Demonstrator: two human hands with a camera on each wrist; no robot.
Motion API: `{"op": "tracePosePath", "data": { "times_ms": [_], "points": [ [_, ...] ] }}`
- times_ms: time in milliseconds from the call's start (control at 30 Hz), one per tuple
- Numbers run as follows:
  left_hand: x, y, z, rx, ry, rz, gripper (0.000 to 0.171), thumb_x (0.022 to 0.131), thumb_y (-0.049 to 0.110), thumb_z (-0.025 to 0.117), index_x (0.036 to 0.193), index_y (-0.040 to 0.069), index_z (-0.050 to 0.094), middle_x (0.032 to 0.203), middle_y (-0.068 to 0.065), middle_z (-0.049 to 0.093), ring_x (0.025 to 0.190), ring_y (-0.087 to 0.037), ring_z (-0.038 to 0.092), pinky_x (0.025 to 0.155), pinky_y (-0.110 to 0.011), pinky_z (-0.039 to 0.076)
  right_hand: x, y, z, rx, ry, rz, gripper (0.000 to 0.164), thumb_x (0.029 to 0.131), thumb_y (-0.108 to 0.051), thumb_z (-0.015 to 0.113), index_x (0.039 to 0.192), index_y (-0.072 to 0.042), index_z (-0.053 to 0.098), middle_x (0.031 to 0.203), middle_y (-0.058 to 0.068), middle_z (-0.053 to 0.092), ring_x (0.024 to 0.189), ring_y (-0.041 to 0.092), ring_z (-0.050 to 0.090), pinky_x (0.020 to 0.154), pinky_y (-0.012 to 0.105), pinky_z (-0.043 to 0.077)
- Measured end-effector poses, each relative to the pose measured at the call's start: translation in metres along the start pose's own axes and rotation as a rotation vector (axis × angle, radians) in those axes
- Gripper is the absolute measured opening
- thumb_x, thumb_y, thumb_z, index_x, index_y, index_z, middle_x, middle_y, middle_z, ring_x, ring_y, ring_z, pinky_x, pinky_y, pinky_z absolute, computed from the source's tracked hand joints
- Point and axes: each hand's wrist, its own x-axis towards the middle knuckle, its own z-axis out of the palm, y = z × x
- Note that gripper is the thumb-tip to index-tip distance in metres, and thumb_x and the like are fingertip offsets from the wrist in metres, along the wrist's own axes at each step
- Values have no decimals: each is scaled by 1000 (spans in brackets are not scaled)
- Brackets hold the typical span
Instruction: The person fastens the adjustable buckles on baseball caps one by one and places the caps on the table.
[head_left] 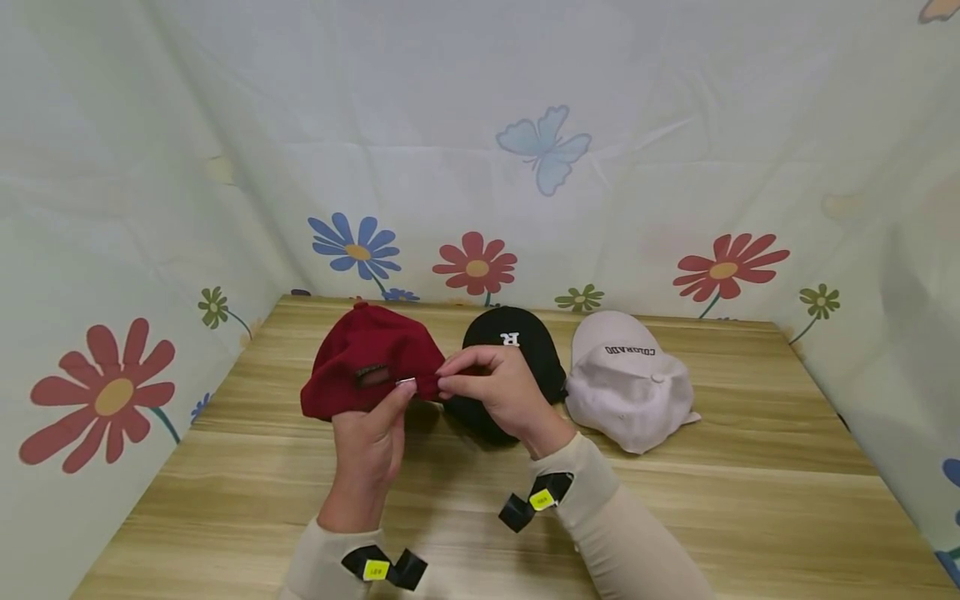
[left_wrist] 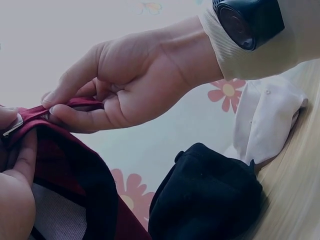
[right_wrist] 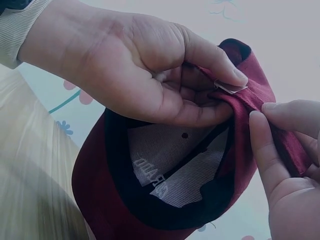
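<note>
A dark red baseball cap (head_left: 360, 358) is held up above the table, its back opening and strap facing me. My left hand (head_left: 371, 446) grips the cap's rear edge, thumb by the metal buckle (right_wrist: 231, 88) and fingers inside the cap. Between thumb and fingers, my right hand (head_left: 506, 392) pinches the red strap (right_wrist: 290, 145) beside that buckle. The right wrist view shows the cap's inside, with a dark sweatband (right_wrist: 165, 215) and pale mesh lining (right_wrist: 185, 170).
Behind my right hand lies a black cap (head_left: 525, 333) with a white letter R. Right of it sits a pale cap (head_left: 633, 392) marked COLORADO. All are over a wood-grain table (head_left: 757, 517), backed by a flower-printed cloth (head_left: 420, 183).
</note>
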Motion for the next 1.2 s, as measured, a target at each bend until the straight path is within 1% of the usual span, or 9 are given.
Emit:
{"op": "tracePosePath", "data": {
  "times_ms": [200, 367, 467, 600, 733, 833, 967, 1100, 1200],
  "points": [
    [-1, 1, -3, -2, -21, -5, 54, 73, -27, 52, 119, 0, 41, 109, -8, 57, 97, -19, 55, 79, -27, 52, 1, -1, -2, -56, -26, 18, 19, 77, -4, 69, 91, 9, 65, 88, 10, 67, 69, 20, 66, 70, 38, 56],
    [-1, 1, -6, -37, -30, -19, 55, 74, -28, 49, 119, 4, 40, 109, -6, 54, 96, -17, 53, 79, -27, 51, 9, -7, -7, -198, -15, 28, 14, 78, -11, 71, 89, -2, 69, 86, 9, 68, 74, 22, 65, 70, 36, 56],
    [-2, 1, -8, -70, -46, -11, 55, 73, -30, 46, 117, 3, 42, 108, -6, 55, 94, -16, 52, 81, -27, 49, 18, -14, -10, -269, -9, 42, 15, 78, -15, 71, 89, -5, 70, 84, 9, 68, 75, 24, 65, 69, 38, 56],
    [-3, 0, -11, -98, -77, 3, 54, 69, -31, 39, 111, 3, 45, 107, -5, 55, 96, -14, 50, 85, -27, 45, 34, -30, -8, -391, -42, 74, 17, 80, -22, 70, 92, -10, 70, 84, 5, 69, 75, 22, 65, 72, 37, 55],
    [-5, 0, -14, -142, -105, -7, 50, 65, -30, 34, 101, 2, 50, 102, -4, 57, 93, -12, 50, 85, -26, 43, 51, -47, -1, -525, -120, 70, 16, 80, -29, 69, 92, -18, 70, 85, 0, 68, 77, 16, 65, 75, 32, 54],
    [-7, 0, -15, -168, -109, -37, 48, 64, -28, 33, 97, 2, 51, 99, -3, 58, 92, -11, 51, 85, -24, 42, 62, -61, 10, -603, -182, 55, 17, 80, -29, 69, 94, -19, 70, 89, -2, 68, 80, 11, 64, 76, 27, 53],
    [-9, 2, -15, -164, -116, -75, 48, 64, -27, 34, 96, 4, 52, 97, -1, 59, 92, -11, 53, 85, -23, 43, 77, -66, 26, -722, -237, 71, 22, 81, -32, 68, 99, -20, 69, 93, -6, 67, 84, 6, 61, 76, 21, 52],
    [-9, 2, -17, -162, -130, -85, 48, 64, -28, 32, 94, 3, 52, 94, -1, 58, 89, -11, 53, 81, -22, 44, 89, -64, 36, -826, -268, 90, 25, 81, -37, 66, 102, -24, 68, 92, -11, 67, 83, 3, 60, 72, 19, 50],
    [-9, 1, -18, -159, -124, -90, 48, 63, -28, 31, 92, 3, 53, 93, -1, 58, 88, -11, 52, 80, -22, 44, 95, -65, 40, -886, -280, 100, 24, 81, -39, 65, 101, -26, 69, 89, -13, 67, 81, 3, 59, 69, 20, 50]
  ]
}}
